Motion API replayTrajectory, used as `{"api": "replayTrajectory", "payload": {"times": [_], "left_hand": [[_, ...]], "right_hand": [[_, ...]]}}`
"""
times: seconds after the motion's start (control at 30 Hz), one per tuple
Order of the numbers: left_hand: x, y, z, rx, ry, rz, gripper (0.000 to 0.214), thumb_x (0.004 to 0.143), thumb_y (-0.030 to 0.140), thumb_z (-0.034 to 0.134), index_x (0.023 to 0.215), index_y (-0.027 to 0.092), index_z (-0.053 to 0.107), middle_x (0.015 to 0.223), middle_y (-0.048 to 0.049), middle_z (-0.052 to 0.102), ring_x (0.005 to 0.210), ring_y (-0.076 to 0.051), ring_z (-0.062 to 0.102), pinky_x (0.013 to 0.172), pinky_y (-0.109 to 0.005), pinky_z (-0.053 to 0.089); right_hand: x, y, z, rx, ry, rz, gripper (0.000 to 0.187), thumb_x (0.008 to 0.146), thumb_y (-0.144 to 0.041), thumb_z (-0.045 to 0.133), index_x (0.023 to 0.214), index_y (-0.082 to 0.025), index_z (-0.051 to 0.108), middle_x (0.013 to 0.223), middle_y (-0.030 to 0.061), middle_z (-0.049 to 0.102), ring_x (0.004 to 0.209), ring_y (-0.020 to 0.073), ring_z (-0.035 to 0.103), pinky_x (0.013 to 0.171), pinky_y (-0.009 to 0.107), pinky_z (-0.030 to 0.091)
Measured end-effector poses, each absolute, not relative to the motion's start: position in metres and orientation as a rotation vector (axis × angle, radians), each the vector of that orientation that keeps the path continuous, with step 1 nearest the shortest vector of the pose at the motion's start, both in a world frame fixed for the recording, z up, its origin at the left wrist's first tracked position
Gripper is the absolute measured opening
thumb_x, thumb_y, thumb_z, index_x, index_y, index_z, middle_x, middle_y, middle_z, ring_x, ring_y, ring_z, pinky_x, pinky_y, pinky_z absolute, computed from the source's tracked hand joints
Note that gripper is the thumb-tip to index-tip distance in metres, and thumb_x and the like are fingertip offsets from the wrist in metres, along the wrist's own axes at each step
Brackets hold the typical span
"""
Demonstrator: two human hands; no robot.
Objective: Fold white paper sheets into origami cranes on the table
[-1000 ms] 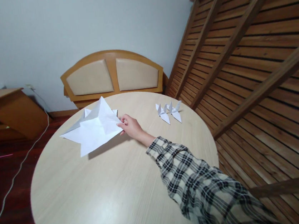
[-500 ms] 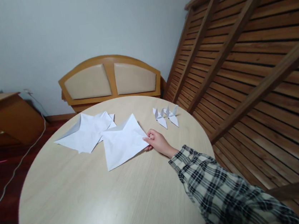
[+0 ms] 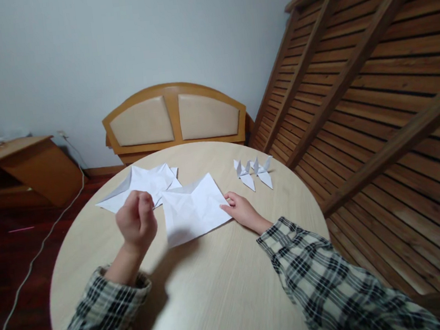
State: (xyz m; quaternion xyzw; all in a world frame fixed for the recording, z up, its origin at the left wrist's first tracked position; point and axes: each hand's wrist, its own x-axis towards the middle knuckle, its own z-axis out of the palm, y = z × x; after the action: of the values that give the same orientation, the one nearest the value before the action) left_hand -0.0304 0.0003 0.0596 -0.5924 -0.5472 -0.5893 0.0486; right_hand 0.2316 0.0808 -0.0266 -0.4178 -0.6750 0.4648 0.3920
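A creased white sheet of paper lies on the round table, its far edge lifted in a peak. My right hand pinches the sheet's right corner between thumb and fingers. My left hand hangs above the table, left of the sheet, curled into a fist with nothing visible in it. Behind that fist, more creased white papers overlap one another, partly hidden by the hand. Two folded white paper cranes stand side by side beyond my right hand.
A slatted wooden frame leans along the right side, close to the table. Behind the table rises a padded headboard against the wall. A wooden desk is at the left, with a white cable running across the dark floor.
My left hand has come into view from below, closed, over the table's left part. My right hand still grips the paper's corner. The whole view has shifted slightly.
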Motion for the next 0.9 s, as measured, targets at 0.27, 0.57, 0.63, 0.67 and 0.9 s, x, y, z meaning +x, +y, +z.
{"api": "replayTrajectory", "payload": {"times": [0.27, 0.57, 0.63, 0.67, 0.9], "left_hand": [[-0.040, 0.029, 0.014, -1.975, -1.992, -1.475, 0.028, 0.096, 0.035, 0.038, 0.071, 0.023, 0.042, 0.062, 0.0019, 0.048, 0.058, -0.017, 0.047, 0.056, -0.029, 0.034], [-0.046, 0.034, -0.006, -2.175, -1.846, -1.221, 0.025, 0.092, 0.037, 0.052, 0.103, 0.018, 0.064, 0.100, -0.0105, 0.064, 0.099, -0.028, 0.057, 0.091, -0.046, 0.044], [-0.044, 0.032, -0.008, -2.221, -1.854, -1.174, 0.028, 0.091, 0.039, 0.055, 0.106, 0.018, 0.066, 0.102, -0.0118, 0.064, 0.102, -0.029, 0.057, 0.092, -0.048, 0.044], [-0.044, 0.031, -0.009, -2.241, -1.860, -1.160, 0.028, 0.091, 0.039, 0.056, 0.105, 0.018, 0.067, 0.102, -0.0122, 0.065, 0.101, -0.029, 0.057, 0.092, -0.048, 0.044], [-0.044, 0.028, -0.010, -2.386, -1.900, -1.061, 0.032, 0.092, 0.043, 0.050, 0.079, 0.020, 0.069, 0.084, -0.0089, 0.068, 0.086, -0.026, 0.059, 0.083, -0.042, 0.045]], "right_hand": [[0.238, 0.087, -0.019, -1.058, -1.639, 1.152, 0.026, 0.084, -0.045, 0.059, 0.086, -0.019, 0.062, 0.077, 0.0020, 0.061, 0.062, 0.0155, 0.055, 0.052, 0.025, 0.043], [0.246, 0.091, -0.016, -1.016, -1.637, 1.079, 0.028, 0.082, -0.046, 0.064, 0.085, -0.018, 0.067, 0.087, 0.0034, 0.067, 0.084, 0.0189, 0.061, 0.080, 0.032, 0.046], [0.247, 0.092, -0.015, -1.015, -1.632, 1.090, 0.028, 0.080, -0.046, 0.066, 0.085, -0.018, 0.068, 0.087, 0.0032, 0.067, 0.084, 0.0186, 0.061, 0.079, 0.032, 0.046], [0.248, 0.092, -0.015, -1.012, -1.629, 1.098, 0.028, 0.079, -0.046, 0.067, 0.085, -0.018, 0.068, 0.087, 0.0031, 0.067, 0.084, 0.0185, 0.061, 0.079, 0.031, 0.046], [0.251, 0.093, -0.015, -0.989, -1.610, 1.179, 0.031, 0.078, -0.049, 0.069, 0.085, -0.019, 0.070, 0.085, 0.0030, 0.067, 0.079, 0.0175, 0.060, 0.074, 0.030, 0.047]]}}
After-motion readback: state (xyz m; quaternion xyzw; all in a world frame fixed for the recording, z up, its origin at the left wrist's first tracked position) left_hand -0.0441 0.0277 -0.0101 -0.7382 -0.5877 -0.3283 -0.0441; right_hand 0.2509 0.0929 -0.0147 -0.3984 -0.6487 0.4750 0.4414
